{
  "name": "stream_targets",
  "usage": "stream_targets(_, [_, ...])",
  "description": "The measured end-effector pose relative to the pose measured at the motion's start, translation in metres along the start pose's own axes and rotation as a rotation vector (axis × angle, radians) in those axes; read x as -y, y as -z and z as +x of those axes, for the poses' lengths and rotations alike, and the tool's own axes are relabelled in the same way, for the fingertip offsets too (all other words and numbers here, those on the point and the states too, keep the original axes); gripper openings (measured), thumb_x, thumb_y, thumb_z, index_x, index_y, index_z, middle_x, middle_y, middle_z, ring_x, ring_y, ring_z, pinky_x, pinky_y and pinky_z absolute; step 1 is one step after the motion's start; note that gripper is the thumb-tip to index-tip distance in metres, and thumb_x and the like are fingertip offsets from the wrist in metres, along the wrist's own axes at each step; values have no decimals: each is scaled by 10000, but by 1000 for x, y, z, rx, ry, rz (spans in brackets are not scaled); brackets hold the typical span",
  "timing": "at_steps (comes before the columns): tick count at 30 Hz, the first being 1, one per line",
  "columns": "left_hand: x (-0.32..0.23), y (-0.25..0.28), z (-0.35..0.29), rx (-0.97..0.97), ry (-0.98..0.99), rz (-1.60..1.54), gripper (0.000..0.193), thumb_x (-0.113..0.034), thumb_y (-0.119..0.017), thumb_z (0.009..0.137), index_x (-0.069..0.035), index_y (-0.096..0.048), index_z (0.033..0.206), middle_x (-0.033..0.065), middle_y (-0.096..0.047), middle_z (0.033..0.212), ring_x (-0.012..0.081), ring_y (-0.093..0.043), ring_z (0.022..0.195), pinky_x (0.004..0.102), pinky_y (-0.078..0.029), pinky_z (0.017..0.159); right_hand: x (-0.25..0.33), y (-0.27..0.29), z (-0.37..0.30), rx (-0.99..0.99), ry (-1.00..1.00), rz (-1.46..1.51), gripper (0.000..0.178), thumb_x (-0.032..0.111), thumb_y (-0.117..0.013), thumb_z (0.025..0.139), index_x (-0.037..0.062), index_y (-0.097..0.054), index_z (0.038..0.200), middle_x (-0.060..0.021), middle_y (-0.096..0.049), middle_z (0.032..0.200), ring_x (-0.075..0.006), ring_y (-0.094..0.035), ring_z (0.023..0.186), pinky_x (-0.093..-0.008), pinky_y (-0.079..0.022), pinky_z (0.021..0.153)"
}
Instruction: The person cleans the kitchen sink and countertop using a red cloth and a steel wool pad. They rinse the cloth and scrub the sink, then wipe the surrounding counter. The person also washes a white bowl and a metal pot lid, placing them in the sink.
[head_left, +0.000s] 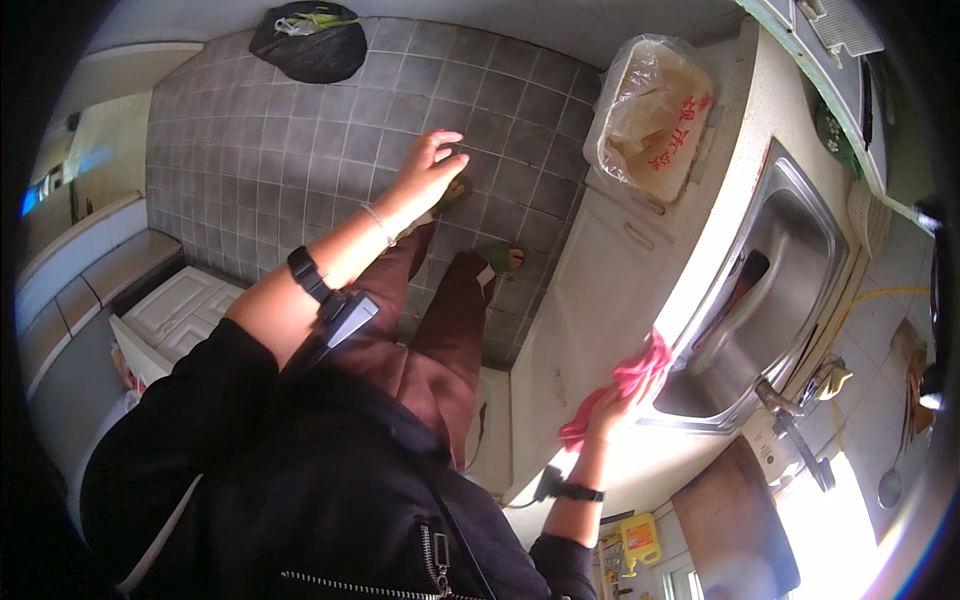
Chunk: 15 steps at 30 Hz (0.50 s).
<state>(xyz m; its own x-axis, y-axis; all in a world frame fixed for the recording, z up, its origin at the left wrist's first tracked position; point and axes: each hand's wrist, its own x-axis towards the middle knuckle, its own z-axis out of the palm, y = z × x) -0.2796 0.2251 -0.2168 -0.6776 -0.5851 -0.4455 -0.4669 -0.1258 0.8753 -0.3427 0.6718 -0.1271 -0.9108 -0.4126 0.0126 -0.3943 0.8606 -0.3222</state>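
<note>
My right hand (617,408) is pressed on a pink cloth (640,366), with part of the cloth bunched below the palm. The hand and cloth rest on the light counter (664,328), at its front edge beside the steel sink (808,270). Strong sunlight washes out the surface around them. Out in the air over the tiled floor is my left hand (428,170), its fingers loosely bent and apart, with nothing in it. Inside the sink lies a dark, long object (745,280) whose kind I cannot make out.
A lined white bin (650,130) hangs on the cabinet front. The faucet (790,415) stands behind the sink, near a brown board (735,520) and a yellow jug (640,540). A black bag (310,50) sits on the grey tiles (400,90).
</note>
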Motion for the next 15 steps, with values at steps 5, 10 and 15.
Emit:
stream_targets(5, [2, 34, 11, 63, 46, 41, 405, -171, -623, 938, -41, -496, 1300, 101, -449, 1378, 240, -491, 1257, 335, -426, 1021, 18, -28, 159, -124, 22, -81, 530, 119, -591, 828, -11, -500, 1333, -255, -483, 1376, -427, -429, 1303, -497, -302, 1125])
stream_targets(10, [-22, 42, 20, 149, 15, 97, 406, -171, -596, 954, -43, -474, 1320, 85, -458, 1379, 216, -498, 1248, 320, -392, 1042, 27, -44, 255, -300, 153, -70, 473, 99, -613, 798, -10, -567, 1256, -246, -549, 1298, -399, -486, 1258, -470, -369, 1082])
stream_targets(15, [-45, 43, 40, 259, -37, 134, 402, -163, -594, 957, -49, -480, 1326, 83, -453, 1390, 198, -513, 1224, 310, -394, 1035, 20, -43, 148, -308, 2, -37, 551, 51, -620, 727, 10, -560, 1273, -261, -535, 1296, -427, -493, 1231, -509, -324, 1109])
